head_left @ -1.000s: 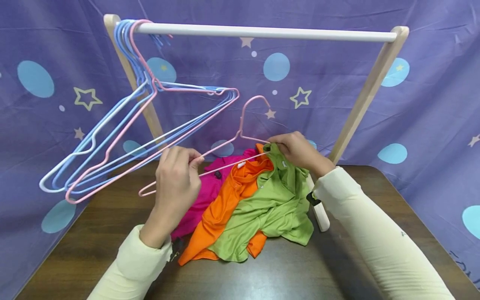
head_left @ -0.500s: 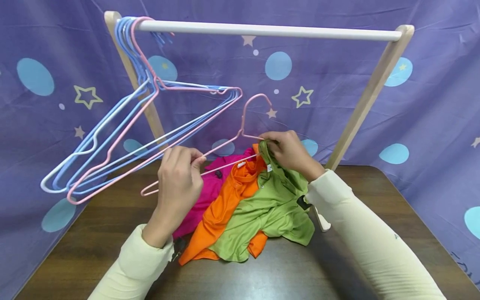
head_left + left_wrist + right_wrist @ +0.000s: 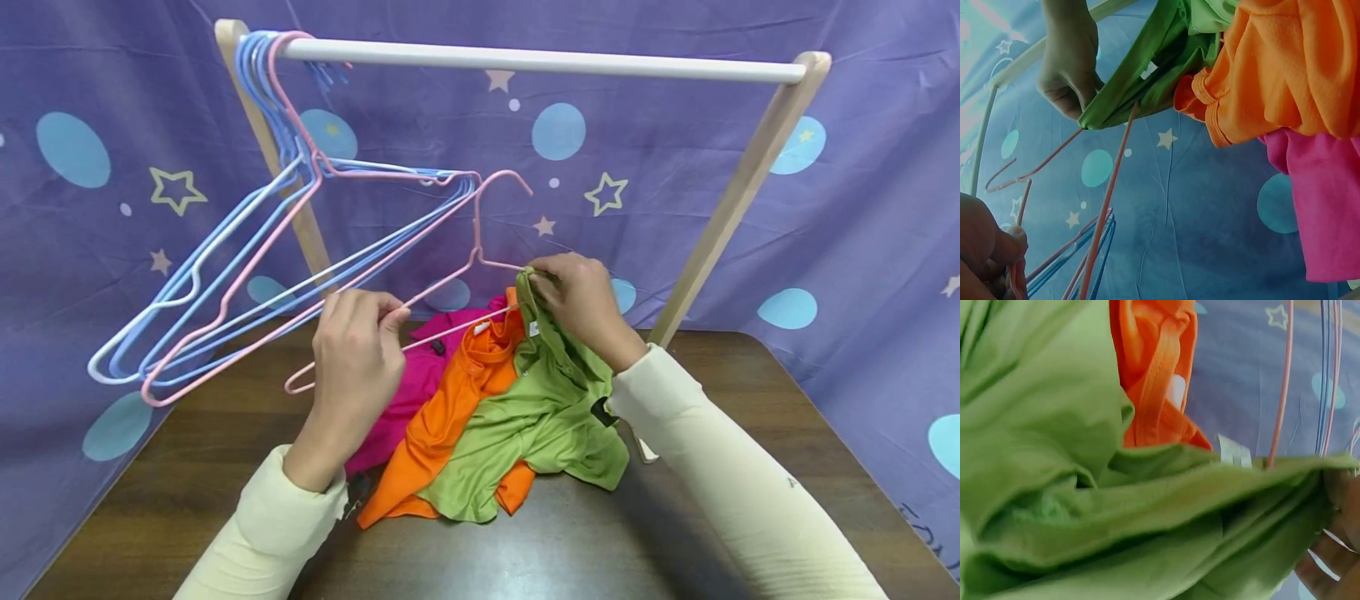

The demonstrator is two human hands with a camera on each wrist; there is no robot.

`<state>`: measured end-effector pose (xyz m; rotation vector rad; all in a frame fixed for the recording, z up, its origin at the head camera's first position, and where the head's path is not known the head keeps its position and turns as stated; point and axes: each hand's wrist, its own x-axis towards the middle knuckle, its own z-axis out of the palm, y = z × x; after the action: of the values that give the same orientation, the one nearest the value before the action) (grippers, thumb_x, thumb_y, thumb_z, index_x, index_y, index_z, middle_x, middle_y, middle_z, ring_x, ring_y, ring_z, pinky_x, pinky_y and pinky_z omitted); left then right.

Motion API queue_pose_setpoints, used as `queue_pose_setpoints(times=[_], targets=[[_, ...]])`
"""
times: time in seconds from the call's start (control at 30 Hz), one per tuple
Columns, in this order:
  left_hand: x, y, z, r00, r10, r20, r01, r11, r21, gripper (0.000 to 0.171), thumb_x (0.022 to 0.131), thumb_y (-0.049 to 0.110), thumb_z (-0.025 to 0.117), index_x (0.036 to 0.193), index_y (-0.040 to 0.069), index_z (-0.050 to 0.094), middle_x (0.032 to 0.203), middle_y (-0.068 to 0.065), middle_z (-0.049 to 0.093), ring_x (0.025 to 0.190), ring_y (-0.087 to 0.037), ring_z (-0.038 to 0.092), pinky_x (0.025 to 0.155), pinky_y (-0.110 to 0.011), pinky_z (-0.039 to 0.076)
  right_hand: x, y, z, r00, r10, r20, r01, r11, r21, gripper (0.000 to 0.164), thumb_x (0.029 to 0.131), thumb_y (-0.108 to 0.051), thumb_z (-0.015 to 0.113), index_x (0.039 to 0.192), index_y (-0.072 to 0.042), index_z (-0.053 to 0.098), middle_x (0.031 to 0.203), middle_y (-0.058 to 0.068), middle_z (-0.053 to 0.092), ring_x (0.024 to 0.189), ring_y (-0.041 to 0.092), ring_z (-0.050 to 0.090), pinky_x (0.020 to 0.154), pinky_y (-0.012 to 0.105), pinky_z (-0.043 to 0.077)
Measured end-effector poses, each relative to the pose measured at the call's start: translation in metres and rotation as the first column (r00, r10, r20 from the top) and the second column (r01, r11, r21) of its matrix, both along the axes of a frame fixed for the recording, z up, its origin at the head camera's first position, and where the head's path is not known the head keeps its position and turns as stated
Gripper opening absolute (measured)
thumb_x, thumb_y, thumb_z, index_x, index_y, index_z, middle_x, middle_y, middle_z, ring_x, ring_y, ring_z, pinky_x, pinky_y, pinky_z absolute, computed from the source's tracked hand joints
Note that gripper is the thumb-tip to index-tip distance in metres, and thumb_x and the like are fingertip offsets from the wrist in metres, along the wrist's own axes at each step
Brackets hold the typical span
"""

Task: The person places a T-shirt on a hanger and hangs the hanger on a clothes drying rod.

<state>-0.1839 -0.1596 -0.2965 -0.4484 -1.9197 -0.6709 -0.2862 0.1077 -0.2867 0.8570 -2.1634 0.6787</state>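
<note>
My left hand (image 3: 358,354) pinches the left arm of a pink wire hanger (image 3: 442,282), whose hook points up and to the right. A green polo shirt (image 3: 540,417) is lifted at its collar by my right hand (image 3: 581,296), which pinches the neckline edge against the hanger's right shoulder. In the left wrist view the hanger's bottom bar (image 3: 1110,187) runs into the green neck opening. A white label (image 3: 1234,451) shows at the collar in the right wrist view. The hanger's right end is hidden inside the green cloth.
An orange shirt (image 3: 457,400) and a magenta garment (image 3: 393,425) lie beside and under the green one on the brown table (image 3: 525,550). Several blue, white and pink hangers (image 3: 225,300) hang at the left of a white rail (image 3: 540,60) on wooden posts (image 3: 738,200).
My right hand has drawn the green collar left and slightly up along the hanger's right shoulder, opening the neckline. The hook has tipped slightly up and left. My left hand keeps its hold.
</note>
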Motion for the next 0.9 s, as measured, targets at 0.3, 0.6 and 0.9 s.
queue_pose_setpoints(times=[0.3,0.6,0.9], targets=[[0.0,0.002,-0.001,1.0,0.023,0.005,-0.023,1.0,0.017,0.015,0.094,0.006,0.071,0.086,-0.005,0.064,0.08,-0.019,0.059,0.077,-0.041,0.052,0.071,-0.047,0.042,0.008,-0.003,-0.003,0.993,0.089,0.082,-0.092,0.995,0.039,0.026,0.098,0.005,0.057,0.118,0.005,0.072,0.109,0.021,0.075,0.094,0.036,0.074,0.086,0.048,0.058],[-0.005,0.011,-0.011,1.0,-0.01,-0.029,0.01,1.0,0.014,0.015,0.093,0.005,0.071,0.085,-0.006,0.063,0.08,-0.018,0.059,0.072,-0.039,0.048,0.075,-0.049,0.039,0.008,-0.009,0.002,0.987,0.159,0.024,-0.16,0.987,0.028,0.027,0.095,0.008,0.058,0.117,0.004,0.074,0.111,0.02,0.074,0.102,0.036,0.073,0.09,0.046,0.058],[-0.01,0.015,-0.016,0.998,-0.024,-0.056,0.026,0.999,0.046,0.016,0.092,0.006,0.071,0.084,-0.006,0.064,0.08,-0.017,0.059,0.072,-0.038,0.049,0.073,-0.048,0.038,0.015,-0.021,0.01,0.965,0.244,-0.098,-0.243,0.97,0.02,0.027,0.094,0.01,0.058,0.116,0.005,0.074,0.109,0.021,0.074,0.101,0.036,0.073,0.089,0.043,0.058]])
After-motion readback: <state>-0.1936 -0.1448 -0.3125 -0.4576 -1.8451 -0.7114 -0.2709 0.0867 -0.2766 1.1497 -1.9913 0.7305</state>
